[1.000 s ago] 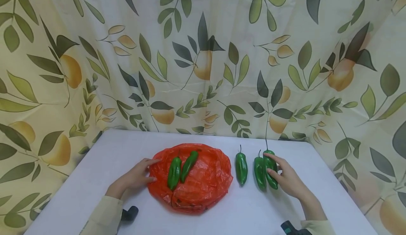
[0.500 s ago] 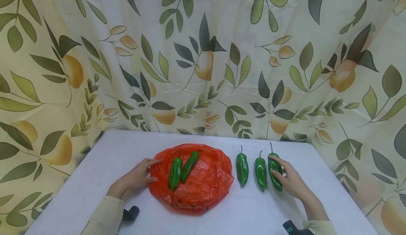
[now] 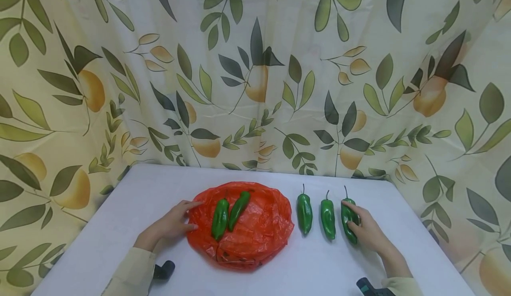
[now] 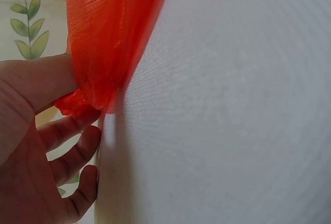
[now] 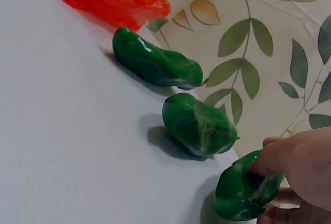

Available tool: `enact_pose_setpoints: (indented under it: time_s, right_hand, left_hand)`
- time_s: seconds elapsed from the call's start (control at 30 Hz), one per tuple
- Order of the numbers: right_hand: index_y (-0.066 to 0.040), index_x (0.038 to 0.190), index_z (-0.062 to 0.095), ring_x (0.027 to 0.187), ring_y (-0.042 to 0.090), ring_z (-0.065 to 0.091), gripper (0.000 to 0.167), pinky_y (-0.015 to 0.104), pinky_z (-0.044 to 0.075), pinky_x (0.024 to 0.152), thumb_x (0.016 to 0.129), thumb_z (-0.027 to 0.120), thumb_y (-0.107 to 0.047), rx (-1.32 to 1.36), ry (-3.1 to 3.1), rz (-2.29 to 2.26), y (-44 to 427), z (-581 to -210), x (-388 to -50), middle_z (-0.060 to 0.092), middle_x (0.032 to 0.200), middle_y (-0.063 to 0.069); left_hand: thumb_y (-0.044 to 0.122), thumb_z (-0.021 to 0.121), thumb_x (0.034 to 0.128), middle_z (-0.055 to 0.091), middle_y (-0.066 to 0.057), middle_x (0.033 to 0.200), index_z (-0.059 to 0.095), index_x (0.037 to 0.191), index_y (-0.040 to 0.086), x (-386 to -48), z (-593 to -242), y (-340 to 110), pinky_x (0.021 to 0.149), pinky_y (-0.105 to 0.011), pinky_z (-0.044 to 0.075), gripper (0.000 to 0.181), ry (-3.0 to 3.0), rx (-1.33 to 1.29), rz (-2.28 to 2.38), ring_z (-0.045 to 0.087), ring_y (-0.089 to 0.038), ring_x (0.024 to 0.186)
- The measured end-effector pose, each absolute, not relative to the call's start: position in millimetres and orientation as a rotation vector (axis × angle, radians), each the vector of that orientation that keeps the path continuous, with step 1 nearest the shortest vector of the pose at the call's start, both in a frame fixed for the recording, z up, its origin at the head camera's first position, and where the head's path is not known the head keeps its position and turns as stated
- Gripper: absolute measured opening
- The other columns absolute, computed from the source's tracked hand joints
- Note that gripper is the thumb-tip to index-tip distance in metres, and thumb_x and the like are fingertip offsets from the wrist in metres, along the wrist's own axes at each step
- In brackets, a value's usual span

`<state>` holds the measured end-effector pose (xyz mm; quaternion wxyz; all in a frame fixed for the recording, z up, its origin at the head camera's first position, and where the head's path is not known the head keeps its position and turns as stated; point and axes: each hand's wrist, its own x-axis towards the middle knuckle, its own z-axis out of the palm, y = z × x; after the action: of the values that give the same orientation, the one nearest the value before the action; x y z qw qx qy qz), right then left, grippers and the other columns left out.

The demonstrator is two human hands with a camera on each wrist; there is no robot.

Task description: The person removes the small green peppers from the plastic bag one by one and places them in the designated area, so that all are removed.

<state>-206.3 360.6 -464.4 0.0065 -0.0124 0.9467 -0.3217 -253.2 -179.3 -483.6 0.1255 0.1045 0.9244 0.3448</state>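
My right hand (image 3: 371, 229) pinches a glossy green chili pepper (image 3: 347, 214), the rightmost on the table, between thumb and fingers. To its left lie two more green peppers, a middle one (image 3: 328, 218) and another (image 3: 304, 214), all with thin stems pointing away from me. A crumpled red plastic bag (image 3: 263, 234) lies flat in the middle, bearing two green peppers, a left one (image 3: 220, 218) and a right one (image 3: 238, 209). At the bag's left edge rests my left hand (image 3: 175, 220), thumb and index finger spread apart. In the left wrist view the bag (image 4: 114, 32) partly hides its fingertips.
A white table (image 3: 311, 269) lies under everything. Behind it and at the sides hangs a curtain (image 3: 255, 109) printed with leaves and fruit. Dark devices are worn at both wrists, the left one (image 3: 163, 269) near the table's front.
The rightmost pepper has moved right and slightly towards me with my right hand, away from the middle pepper it lay against. My left hand and the bag have stayed put.
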Motion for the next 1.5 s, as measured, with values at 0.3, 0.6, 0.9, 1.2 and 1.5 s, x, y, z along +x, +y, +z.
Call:
enact_pose_setpoints:
  time_s: [0.3,0.6,0.9,1.2,1.5]
  right_hand:
    - [0.002,0.154,0.032,0.136,0.065,0.029,0.062,0.077,0.029,0.109,0.095,0.051,0.001,0.017,2.953,-0.945,364.7,-470.1,-208.2,0.030,0.147,0.045]
    - [0.004,0.156,0.027,0.141,0.065,0.023,0.062,0.075,0.025,0.113,0.098,0.048,-0.001,0.021,2.940,-0.935,364.7,-471.3,-209.1,0.025,0.152,0.044]
    - [0.000,0.159,0.018,0.145,0.062,0.015,0.061,0.073,0.021,0.116,0.102,0.038,-0.007,0.150,2.882,-0.889,365.4,-472.2,-211.5,0.016,0.158,0.041]
    - [0.000,0.160,0.017,0.144,0.062,0.016,0.062,0.073,0.021,0.116,0.101,0.036,-0.005,0.132,2.882,-0.887,365.8,-472.5,-212.7,0.017,0.157,0.041]
    - [0.003,0.158,0.018,0.144,0.063,0.019,0.062,0.074,0.023,0.115,0.102,0.041,-0.011,0.119,2.923,-0.855,367.2,-471.8,-212.3,0.018,0.157,0.041]
  left_hand:
    - [0.022,0.081,0.0845,0.052,-0.010,0.140,0.051,0.148,0.020,-253.5,-483.4,-179.6,0.102,-0.056,0.054,0.070,2.698,0.320,0.997,0.053,-0.034,0.130]
    - [0.021,0.081,0.0854,0.053,-0.010,0.139,0.052,0.148,0.020,-253.6,-483.8,-180.0,0.103,-0.057,0.053,0.069,2.702,0.330,1.002,0.053,-0.033,0.129]
    - [0.021,0.081,0.0853,0.053,-0.010,0.138,0.052,0.148,0.021,-253.1,-485.6,-179.6,0.104,-0.058,0.052,0.069,2.707,0.334,0.991,0.053,-0.033,0.130]
    - [0.021,0.081,0.0846,0.054,-0.010,0.137,0.053,0.147,0.022,-253.4,-486.1,-179.4,0.103,-0.058,0.053,0.069,2.713,0.332,0.993,0.052,-0.033,0.130]
    - [0.020,0.081,0.0855,0.054,-0.010,0.137,0.052,0.147,0.022,-253.8,-486.0,-180.2,0.104,-0.057,0.052,0.068,2.709,0.335,0.999,0.053,-0.032,0.129]
